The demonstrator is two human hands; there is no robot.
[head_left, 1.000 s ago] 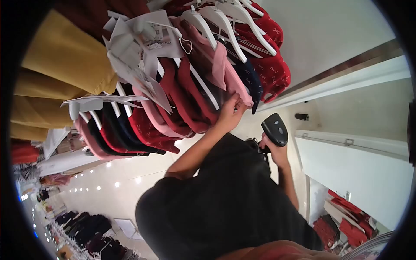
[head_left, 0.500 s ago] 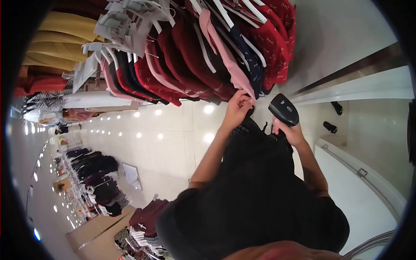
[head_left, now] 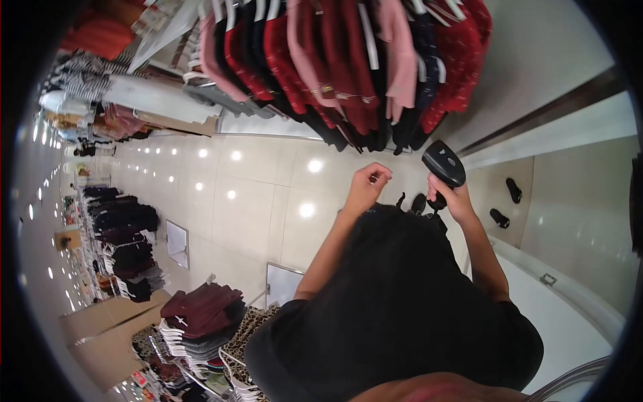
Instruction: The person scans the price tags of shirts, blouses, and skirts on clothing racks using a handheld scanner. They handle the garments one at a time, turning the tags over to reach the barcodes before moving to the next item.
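Note:
My right hand (head_left: pixel 450 194) is wrapped round the handle of a black barcode scanner (head_left: pixel 445 164), whose head points up and away from me. To its left, my left hand (head_left: pixel 370 187) is raised over the floor with the fingers curled toward the thumb; nothing shows in them. Just beyond it hangs a pink garment (head_left: pixel 401 60), apart from the hand. Beside that garment on the rack are a navy patterned one (head_left: pixel 424 87) and red patterned ones (head_left: pixel 462 74). Dark red garments (head_left: pixel 347 74) hang to the left of the pink one.
A mirrored panel (head_left: pixel 576 194) runs along my right, reflecting dark shoes. Glossy tiles (head_left: pixel 261 181) cover the floor. At lower left stand racks with maroon tops (head_left: pixel 204 308) and leopard-print clothes (head_left: pixel 248 331). Farther left hang dark garments (head_left: pixel 124 218).
My left hand has let go of the pink garment's lower edge and is now apart from it. The view has shifted, with the rack higher in view. The scanner stays in my right hand.

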